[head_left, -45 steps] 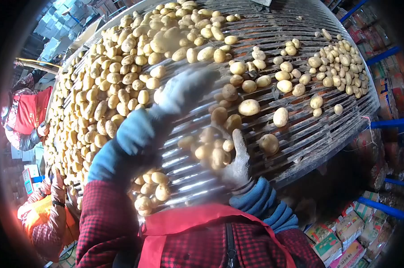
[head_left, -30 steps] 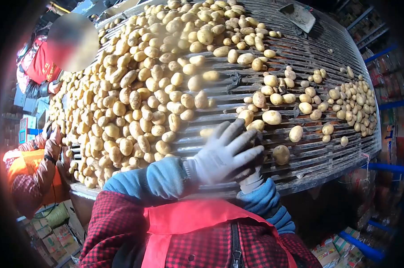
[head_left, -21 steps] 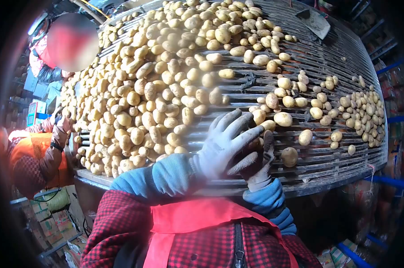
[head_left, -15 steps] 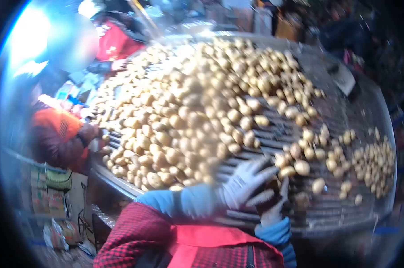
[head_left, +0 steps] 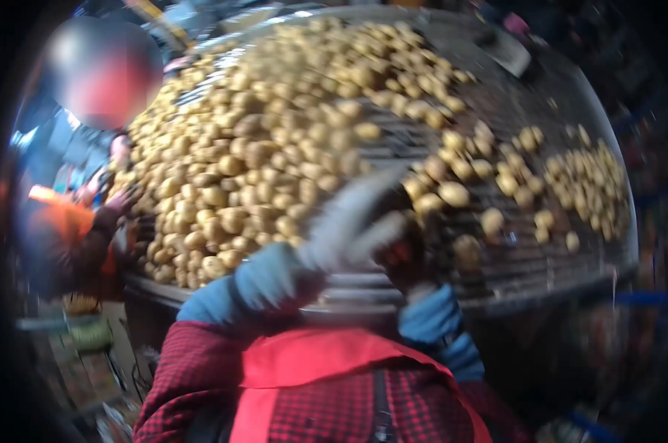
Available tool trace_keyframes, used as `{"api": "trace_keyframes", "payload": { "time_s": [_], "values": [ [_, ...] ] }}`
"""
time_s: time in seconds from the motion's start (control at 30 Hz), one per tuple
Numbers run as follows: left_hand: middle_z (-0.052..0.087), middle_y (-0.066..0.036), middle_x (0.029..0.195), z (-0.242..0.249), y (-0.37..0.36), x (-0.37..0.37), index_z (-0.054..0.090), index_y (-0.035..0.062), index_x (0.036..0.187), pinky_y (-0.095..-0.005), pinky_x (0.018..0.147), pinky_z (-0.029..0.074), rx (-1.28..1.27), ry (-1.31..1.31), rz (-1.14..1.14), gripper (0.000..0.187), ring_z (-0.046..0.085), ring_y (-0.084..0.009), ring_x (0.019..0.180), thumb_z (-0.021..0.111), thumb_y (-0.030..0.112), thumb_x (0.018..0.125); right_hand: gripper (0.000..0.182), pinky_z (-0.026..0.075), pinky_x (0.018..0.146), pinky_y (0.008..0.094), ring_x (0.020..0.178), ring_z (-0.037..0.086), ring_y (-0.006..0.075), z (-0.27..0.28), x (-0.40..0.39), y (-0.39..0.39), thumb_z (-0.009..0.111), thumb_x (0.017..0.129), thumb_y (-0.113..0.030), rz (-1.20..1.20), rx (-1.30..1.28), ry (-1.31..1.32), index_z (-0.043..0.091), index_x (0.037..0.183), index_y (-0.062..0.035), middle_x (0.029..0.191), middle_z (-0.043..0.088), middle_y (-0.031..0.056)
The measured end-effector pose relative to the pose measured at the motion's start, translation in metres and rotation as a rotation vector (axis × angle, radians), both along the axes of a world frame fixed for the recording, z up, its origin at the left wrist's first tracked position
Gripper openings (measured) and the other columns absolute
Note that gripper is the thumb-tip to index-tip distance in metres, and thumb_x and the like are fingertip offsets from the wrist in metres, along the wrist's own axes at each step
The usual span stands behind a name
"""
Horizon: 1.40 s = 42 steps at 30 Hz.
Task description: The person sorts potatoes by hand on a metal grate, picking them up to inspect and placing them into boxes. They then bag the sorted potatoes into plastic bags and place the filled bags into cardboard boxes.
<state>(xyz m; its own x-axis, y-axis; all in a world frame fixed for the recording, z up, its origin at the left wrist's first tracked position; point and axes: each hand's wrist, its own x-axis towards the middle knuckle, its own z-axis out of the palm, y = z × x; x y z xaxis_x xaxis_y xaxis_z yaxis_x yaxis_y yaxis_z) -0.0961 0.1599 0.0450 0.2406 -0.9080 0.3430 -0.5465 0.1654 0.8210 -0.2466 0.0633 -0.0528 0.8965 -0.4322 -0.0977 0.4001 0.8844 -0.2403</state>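
A large heap of potatoes (head_left: 223, 170) covers the left and middle of a slatted metal table (head_left: 349, 288). My left hand (head_left: 352, 221), in a pale glove, reaches across from the left above the slats; it is smeared by motion, and what it touches cannot be made out. Close to its fingertips is my right hand (head_left: 408, 258), dark and blurred, with its fingers partly hidden behind the left. Just beyond both hands lies a smaller group of potatoes (head_left: 452, 193).
Small potatoes (head_left: 589, 184) are gathered at the table's right end. A flat pale scoop or plate (head_left: 507, 55) lies at the back right. At the left edge, a person in an orange garment (head_left: 61, 221) has hands at the heap; another person's hand shows at the back left.
The camera view has tilted and shifted, so the table sits higher and further left. My left hand has gone from spread fingers over the slats to a motion blur; my right remains close by.
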Motion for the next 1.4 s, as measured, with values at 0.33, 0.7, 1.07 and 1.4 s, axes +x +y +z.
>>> {"api": "trace_keyframes", "payload": {
  "time_s": [0.33,0.7,1.07,1.4],
  "values": [
    [0.063,-0.022,0.128,-0.013,-0.004,0.006,0.021,0.0044,0.162,-0.0402,0.081,0.060,0.163,0.761,-0.273,0.064,0.073,-0.0306,0.088,0.050,0.029,0.110,0.072,0.049,0.089,0.0415,0.105,0.063,0.0208,0.017,0.002,0.002,0.044,0.099,-0.071,0.049,-0.057,-0.112,0.056,0.140,-0.0126,0.125,0.065,0.0040],
    [0.050,-0.014,0.150,-0.001,-0.006,0.003,0.033,-0.0009,0.158,-0.0352,0.107,0.046,0.265,0.731,-0.254,0.068,0.054,-0.0218,0.129,0.045,0.045,0.110,0.067,0.055,0.072,0.0334,0.091,0.069,0.0211,0.021,-0.003,0.003,0.044,0.100,-0.071,-0.009,-0.033,0.010,0.064,0.121,-0.0109,0.116,0.069,0.0076],
    [0.072,-0.010,0.107,-0.038,-0.058,0.079,0.071,0.0132,0.120,-0.0459,0.097,0.046,0.149,-0.895,0.088,0.031,0.064,-0.0306,0.104,0.072,0.026,0.092,0.078,0.061,0.077,0.0392,0.131,0.053,0.0373,0.048,-0.053,-0.026,0.040,0.103,-0.069,-0.173,0.137,-0.217,0.045,0.151,-0.0079,0.150,0.048,0.0166],
    [0.072,-0.011,0.092,-0.069,-0.109,0.100,0.073,0.0189,0.119,-0.0494,0.084,0.051,0.377,-0.857,-0.072,0.032,0.067,-0.0380,0.094,0.074,0.024,0.088,0.074,0.059,0.081,0.0402,0.139,0.045,0.0366,0.025,-0.095,-0.050,0.047,0.102,-0.065,-0.387,0.140,-0.087,0.043,0.154,-0.0124,0.158,0.045,0.0121]
  ]
}}
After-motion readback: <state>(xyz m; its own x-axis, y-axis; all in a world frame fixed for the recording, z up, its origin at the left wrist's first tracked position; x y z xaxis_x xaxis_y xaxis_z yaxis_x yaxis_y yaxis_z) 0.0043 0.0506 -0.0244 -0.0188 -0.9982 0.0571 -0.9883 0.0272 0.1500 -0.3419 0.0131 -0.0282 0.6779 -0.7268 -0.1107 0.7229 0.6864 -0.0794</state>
